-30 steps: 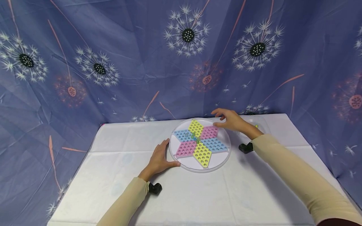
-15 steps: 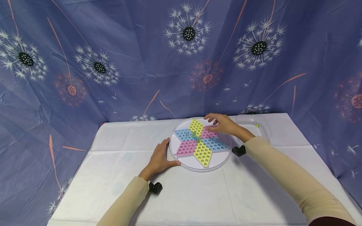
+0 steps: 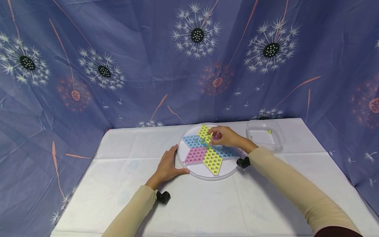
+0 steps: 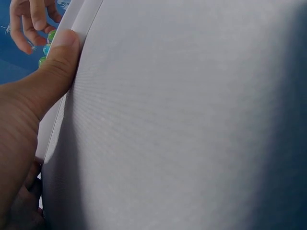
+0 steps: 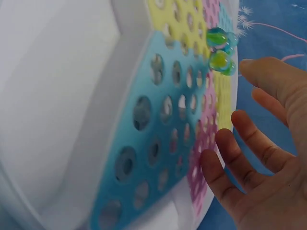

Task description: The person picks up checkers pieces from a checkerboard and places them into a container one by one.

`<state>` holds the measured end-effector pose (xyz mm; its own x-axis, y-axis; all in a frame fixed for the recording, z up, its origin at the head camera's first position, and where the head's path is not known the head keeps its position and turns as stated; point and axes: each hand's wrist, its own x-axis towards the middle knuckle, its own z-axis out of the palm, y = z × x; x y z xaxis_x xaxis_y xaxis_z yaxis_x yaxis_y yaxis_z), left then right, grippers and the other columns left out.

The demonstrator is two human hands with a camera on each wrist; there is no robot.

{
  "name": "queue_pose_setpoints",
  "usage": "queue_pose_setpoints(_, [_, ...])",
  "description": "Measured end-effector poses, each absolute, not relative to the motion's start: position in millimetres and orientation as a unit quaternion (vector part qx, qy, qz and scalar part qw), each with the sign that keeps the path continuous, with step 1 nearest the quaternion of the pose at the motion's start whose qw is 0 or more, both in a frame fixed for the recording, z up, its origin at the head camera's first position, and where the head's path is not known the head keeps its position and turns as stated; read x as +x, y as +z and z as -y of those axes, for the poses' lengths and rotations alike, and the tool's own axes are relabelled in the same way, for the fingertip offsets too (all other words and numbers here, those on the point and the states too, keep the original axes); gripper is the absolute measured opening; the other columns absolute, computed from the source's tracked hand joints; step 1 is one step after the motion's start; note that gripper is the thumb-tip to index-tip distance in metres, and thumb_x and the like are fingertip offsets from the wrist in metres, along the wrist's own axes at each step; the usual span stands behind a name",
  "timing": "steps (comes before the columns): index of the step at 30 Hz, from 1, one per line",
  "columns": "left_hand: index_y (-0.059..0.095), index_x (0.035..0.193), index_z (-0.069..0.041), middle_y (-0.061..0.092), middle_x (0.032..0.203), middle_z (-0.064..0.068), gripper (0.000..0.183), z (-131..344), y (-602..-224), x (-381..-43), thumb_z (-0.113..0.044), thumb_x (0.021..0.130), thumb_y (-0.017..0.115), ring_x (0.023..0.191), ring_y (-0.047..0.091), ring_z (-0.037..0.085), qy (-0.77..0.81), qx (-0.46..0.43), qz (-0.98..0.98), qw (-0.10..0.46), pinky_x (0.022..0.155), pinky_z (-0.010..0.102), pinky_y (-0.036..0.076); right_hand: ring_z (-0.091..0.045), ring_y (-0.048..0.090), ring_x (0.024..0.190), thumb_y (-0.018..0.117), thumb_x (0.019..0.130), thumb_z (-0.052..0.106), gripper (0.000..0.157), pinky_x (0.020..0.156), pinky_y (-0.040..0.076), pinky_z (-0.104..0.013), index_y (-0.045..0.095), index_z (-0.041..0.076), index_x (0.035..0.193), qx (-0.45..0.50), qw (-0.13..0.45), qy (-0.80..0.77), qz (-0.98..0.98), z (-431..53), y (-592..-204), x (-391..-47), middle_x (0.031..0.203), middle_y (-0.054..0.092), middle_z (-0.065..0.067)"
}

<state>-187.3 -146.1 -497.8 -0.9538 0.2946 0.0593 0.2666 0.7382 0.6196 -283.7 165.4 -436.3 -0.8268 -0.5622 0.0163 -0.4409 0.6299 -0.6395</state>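
One wide-spread left hand [image 3: 167, 166] is touching a round white, pink-blue-and-yellow star-patterned plastic board [image 3: 212, 160], presumably steadying it on the white cloth-covered table [image 3: 207, 205]; the right hand [image 3: 226, 136], partly curled, is hovering by round green-blue glassy marbles [image 5: 220, 61]; whether it is gripping anything, I cannot tell

Soft light brightens the white tablecloth [image 3: 189, 204]; my right sleeve [image 3: 296, 187] shadows it. In my right-wrist view the Chinese checkers board [image 5: 129, 136] blurs up close.

Blue dandelion-print curtain [image 3: 148, 59], creased, hanging behind white-covered table [image 3: 207, 207].
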Motion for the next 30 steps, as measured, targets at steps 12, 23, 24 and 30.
queue_pose_setpoints(12, [0.024, 0.162, -0.003, 0.031, 0.166, 0.015, 0.126, 146.2, -498.4, -187.3, -0.053, 0.070, 0.093, 0.155, 0.024, 0.032, 0.324, 0.151, -0.934, 0.024, 0.129, 0.045, 0.011, -0.025, 0.060, 0.092, 0.077, 0.091, 0.013, 0.023, 0.083, 0.052, -0.038, 0.076, 0.009, 0.114, -0.289, 0.104, -0.317, -0.897, -161.8, -442.6, -279.4, 0.101, 0.066, -0.011])
queue_pose_setpoints(23, [0.024, 0.162, -0.003, 0.031, 0.166, 0.014, 0.125, 146.4, -497.8, -187.4, -0.053, 0.070, 0.093, 0.155, 0.024, 0.031, 0.324, 0.149, -0.934, 0.024, 0.129, 0.045, 0.011, -0.023, 0.055, 0.095, 0.077, 0.090, 0.012, 0.015, 0.088, 0.046, -0.039, 0.078, 0.014, 0.106, -0.304, 0.104, -0.321, -0.891, -160.4, -453.9, -283.2, 0.104, 0.065, -0.006])
queue_pose_setpoints(24, [0.024, 0.162, -0.003, 0.031, 0.166, 0.014, 0.125, 146.4, -497.8, -187.4, -0.053, 0.070, 0.093, 0.155, 0.023, 0.031, 0.323, 0.149, -0.934, 0.024, 0.129, 0.044, 0.011, -0.023, 0.055, 0.096, 0.077, 0.090, 0.011, 0.015, 0.088, 0.046, -0.039, 0.079, 0.014, 0.105, -0.306, 0.102, -0.322, -0.890, -160.4, -454.6, -283.2, 0.104, 0.065, -0.007])
queue_pose_setpoints(30, [0.024, 0.163, -0.004, 0.031, 0.166, 0.014, 0.126, 146.4, -498.7, -187.6, -0.054, 0.069, 0.092, 0.155, 0.023, 0.030, 0.321, 0.148, -0.935, 0.025, 0.129, 0.044, 0.011, -0.026, 0.055, 0.097, 0.077, 0.090, 0.010, 0.013, 0.089, 0.046, -0.042, 0.078, 0.013, 0.103, -0.313, 0.096, -0.328, -0.886, -161.2, -456.7, -282.6, 0.104, 0.065, -0.009])
